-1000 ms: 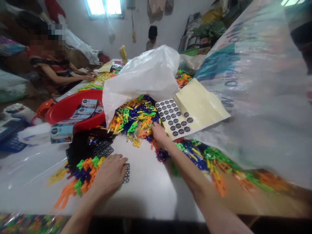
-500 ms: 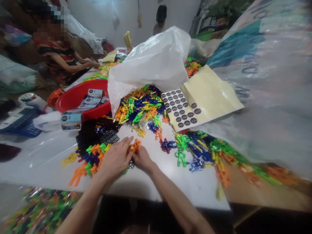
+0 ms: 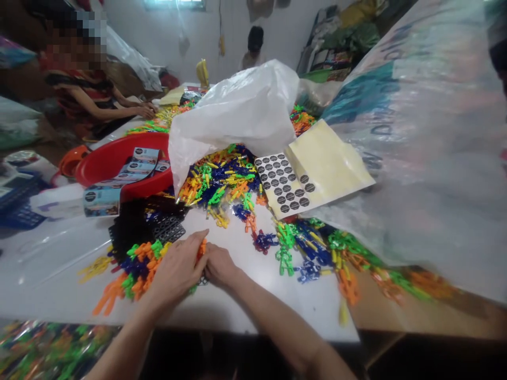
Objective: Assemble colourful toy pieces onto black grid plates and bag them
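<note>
My left hand (image 3: 180, 266) and my right hand (image 3: 222, 265) meet over the near part of the white table. Between them is a small orange plastic figure (image 3: 202, 247), mostly covered by the fingers. The left fingers reach across it, with the thumb against its near side; the right fingers are curled round its other side. Under the hands a bit of black openwork plastic (image 3: 203, 280) shows. Beside my left wrist lies a heap of orange, green and blue plastic figures (image 3: 144, 269). Black lattice pieces (image 3: 169, 228) are stacked just beyond it.
A red basin (image 3: 99, 161) with printed label strips (image 3: 137, 163) stands at the left. Beyond the hands are a pile of bagged colourful toys (image 3: 225, 174), a clear plastic bag (image 3: 237, 111) and a sticker sheet (image 3: 283, 184). A large filled sack (image 3: 428, 158) bounds the right. A co-worker (image 3: 91, 100) sits far left.
The view has tipped up and shifted slightly, so the table things sit lower and further left. Both hands stay together; less of the orange figure shows between the fingers.
</note>
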Available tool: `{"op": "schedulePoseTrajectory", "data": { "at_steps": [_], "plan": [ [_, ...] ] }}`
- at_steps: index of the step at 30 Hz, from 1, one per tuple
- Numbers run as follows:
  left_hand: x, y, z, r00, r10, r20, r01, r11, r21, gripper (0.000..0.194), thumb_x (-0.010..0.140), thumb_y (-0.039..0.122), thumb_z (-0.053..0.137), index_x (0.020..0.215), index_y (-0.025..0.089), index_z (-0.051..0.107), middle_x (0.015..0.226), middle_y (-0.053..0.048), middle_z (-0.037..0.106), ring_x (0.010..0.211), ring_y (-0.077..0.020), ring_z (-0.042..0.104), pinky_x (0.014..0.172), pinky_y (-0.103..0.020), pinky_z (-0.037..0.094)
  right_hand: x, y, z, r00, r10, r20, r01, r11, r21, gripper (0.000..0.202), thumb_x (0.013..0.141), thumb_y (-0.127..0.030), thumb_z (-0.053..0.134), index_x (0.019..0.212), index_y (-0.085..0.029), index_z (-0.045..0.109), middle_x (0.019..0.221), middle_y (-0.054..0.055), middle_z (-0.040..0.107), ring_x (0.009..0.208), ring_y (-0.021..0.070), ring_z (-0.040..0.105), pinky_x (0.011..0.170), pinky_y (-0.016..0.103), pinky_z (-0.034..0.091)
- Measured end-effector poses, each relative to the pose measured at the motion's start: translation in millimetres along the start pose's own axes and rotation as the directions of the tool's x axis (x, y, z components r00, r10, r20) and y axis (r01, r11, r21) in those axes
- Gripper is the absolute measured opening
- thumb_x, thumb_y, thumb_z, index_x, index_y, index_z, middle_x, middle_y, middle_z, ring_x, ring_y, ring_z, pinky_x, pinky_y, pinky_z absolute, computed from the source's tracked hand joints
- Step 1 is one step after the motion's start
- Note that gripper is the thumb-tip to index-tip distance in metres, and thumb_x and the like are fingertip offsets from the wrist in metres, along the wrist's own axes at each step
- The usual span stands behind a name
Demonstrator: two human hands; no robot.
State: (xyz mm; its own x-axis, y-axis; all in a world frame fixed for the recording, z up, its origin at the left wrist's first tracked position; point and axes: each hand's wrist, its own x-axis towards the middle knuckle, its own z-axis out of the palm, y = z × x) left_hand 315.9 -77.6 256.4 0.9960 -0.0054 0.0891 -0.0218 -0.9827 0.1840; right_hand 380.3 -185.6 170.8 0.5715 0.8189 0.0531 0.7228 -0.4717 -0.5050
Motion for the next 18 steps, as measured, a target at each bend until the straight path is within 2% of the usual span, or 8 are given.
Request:
{"op": "schedulePoseTrajectory", "data": {
  "at_steps": [2, 5, 7, 11, 14, 16, 18],
  "plan": [
    [0, 3, -3.0, 0.999, 0.044, 0.017, -0.044, 0.999, 0.013, 0.034, 0.093, 0.03, 0.035, 0.124, 0.019, 0.046, 0.123, -0.009, 0.058, 0.104, -0.0238, 0.059, 0.091, -0.038, 0.042, -2, 1, -2, 1.0, -0.001, 0.011, 0.001, 1.0, -0.03, 0.024, 0.083, -0.016, 0.045, 0.104, -0.014, 0.055, 0.1, 0.011, 0.062, 0.088, 0.0215, 0.058, 0.076, 0.031, 0.047],
    [2, 5, -4.5, 0.998, 0.004, 0.062, -0.008, 0.998, 0.068, 0.025, 0.093, 0.031, 0.034, 0.104, 0.018, 0.052, 0.106, -0.009, 0.061, 0.09, -0.0239, 0.06, 0.082, -0.039, 0.044, -1, 5, -8, 0.996, -0.056, 0.066, 0.06, 0.997, -0.056, 0.023, 0.084, -0.019, 0.044, 0.103, -0.015, 0.057, 0.1, 0.01, 0.064, 0.086, 0.0217, 0.061, 0.072, 0.031, 0.047],
    [4, 5, -2.6, 0.997, -0.009, 0.075, 0.002, 0.995, 0.103, 0.024, 0.093, 0.031, 0.035, 0.098, 0.018, 0.053, 0.102, -0.009, 0.059, 0.086, -0.0244, 0.059, 0.08, -0.039, 0.044, 2, 8, -8, 0.992, -0.091, 0.084, 0.096, 0.994, -0.056, 0.023, 0.084, -0.021, 0.045, 0.103, -0.016, 0.057, 0.099, 0.009, 0.065, 0.084, 0.0217, 0.062, 0.068, 0.03, 0.048],
    [9, 1, 2.3, 0.996, -0.027, 0.082, 0.012, 0.985, 0.172, 0.025, 0.093, 0.03, 0.033, 0.095, 0.017, 0.055, 0.098, -0.009, 0.058, 0.082, -0.0242, 0.058, 0.079, -0.039, 0.043, 11, 9, 5, 0.995, -0.086, 0.05, 0.09, 0.992, -0.086, 0.023, 0.084, -0.021, 0.045, 0.102, -0.013, 0.059, 0.097, 0.009, 0.066, 0.085, 0.0227, 0.062, 0.071, 0.032, 0.048],
    [13, -2, 0.7, 0.992, -0.048, 0.117, 0.026, 0.982, 0.185, 0.027, 0.093, 0.028, 0.032, 0.091, 0.017, 0.056, 0.091, -0.008, 0.057, 0.079, -0.023, 0.059, 0.078, -0.037, 0.043, 12, 4, 10, 0.994, -0.076, 0.075, 0.084, 0.99, -0.113, 0.021, 0.083, -0.019, 0.047, 0.098, -0.012, 0.06, 0.095, 0.011, 0.066, 0.083, 0.0228, 0.062, 0.073, 0.033, 0.048],
    [12, -2, -2.2, 0.989, -0.033, 0.142, 0.01, 0.987, 0.163, 0.026, 0.092, 0.028, 0.033, 0.089, 0.018, 0.057, 0.092, -0.008, 0.058, 0.08, -0.0219, 0.059, 0.078, -0.036, 0.043, 6, 4, 2, 0.994, -0.059, 0.09, 0.066, 0.995, -0.078, 0.02, 0.084, -0.02, 0.047, 0.098, -0.013, 0.06, 0.095, 0.01, 0.067, 0.08, 0.0217, 0.063, 0.07, 0.031, 0.047],
    [9, -1, -4.3, 0.989, -0.011, 0.15, -0.011, 0.99, 0.141, 0.025, 0.091, 0.027, 0.034, 0.09, 0.019, 0.058, 0.095, -0.007, 0.059, 0.082, -0.0212, 0.059, 0.08, -0.036, 0.043, -4, 11, -16, 0.997, -0.017, 0.074, 0.017, 1.0, 0.0, 0.021, 0.087, -0.023, 0.046, 0.102, -0.017, 0.059, 0.098, 0.007, 0.066, 0.082, 0.0199, 0.062, 0.069, 0.029, 0.047]
  ]
}}
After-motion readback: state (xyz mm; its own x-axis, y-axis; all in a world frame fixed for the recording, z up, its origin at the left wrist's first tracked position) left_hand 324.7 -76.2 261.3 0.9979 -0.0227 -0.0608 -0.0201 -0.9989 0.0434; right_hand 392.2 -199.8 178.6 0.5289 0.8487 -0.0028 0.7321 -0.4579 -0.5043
